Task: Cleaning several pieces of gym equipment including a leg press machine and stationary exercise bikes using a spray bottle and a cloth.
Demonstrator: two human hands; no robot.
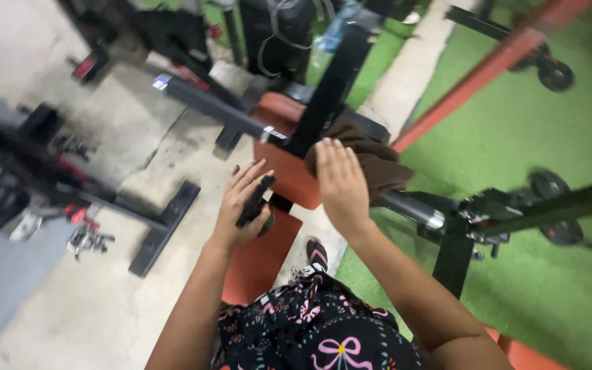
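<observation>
hands are two in the view, both belonging to the person who looks down. left hand (pixel 241 205) grasps one small black handle (pixel 255 202), with the fingers stretched over it and the thumb under it. right hand (pixel 340 181) is open and flat, fingers together, and it holds nothing; it hovers just beside one brown cloth (pixel 378 164), and i cannot tell if it touches the cloth. the cloth lies over one round black bar (pixel 241 116), which has two silver ends. under both hands is one orange bench (pixel 289 178) with two pads, one tilted upward and one near the person's body. one shoe (pixel 316 253) with pink stripes is seen beside the bench on the pale floor (pixel 70 308). on the right side lies green turf (pixel 549 288), and on it one red beam (pixel 488 68) goes diagonally. three black wheels are visible there, one of them at the top (pixel 555 74).
</observation>
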